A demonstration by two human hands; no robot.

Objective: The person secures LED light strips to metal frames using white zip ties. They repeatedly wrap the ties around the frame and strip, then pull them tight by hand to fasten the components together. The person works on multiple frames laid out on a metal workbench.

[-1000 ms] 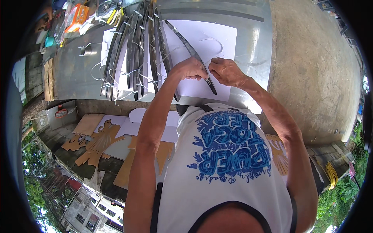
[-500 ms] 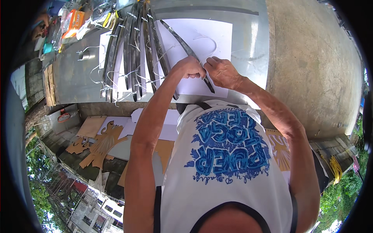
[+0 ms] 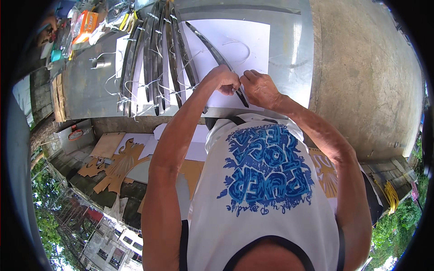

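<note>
A dark, slim curved strip lies slanted across a white sheet on the metal-topped table. My left hand is closed around the strip's near part, fingers curled against its left side. Just right of it, my right hand is closed in a pinch; whatever lies between its fingertips is hidden. A thin white strand loops over the sheet beside the strip. Left of my hands, several similar dark strips lie side by side, bound at intervals with white ties.
Yellow-handled pliers, an orange box and plastic bags sit at the far left. A short metal tube lies on the tabletop. Brown cut-out shapes are below the table's near edge; concrete ground extends right.
My right hand has shifted slightly nearer and to the right. The strip's near end has moved a little left; my left hand stays almost in place.
</note>
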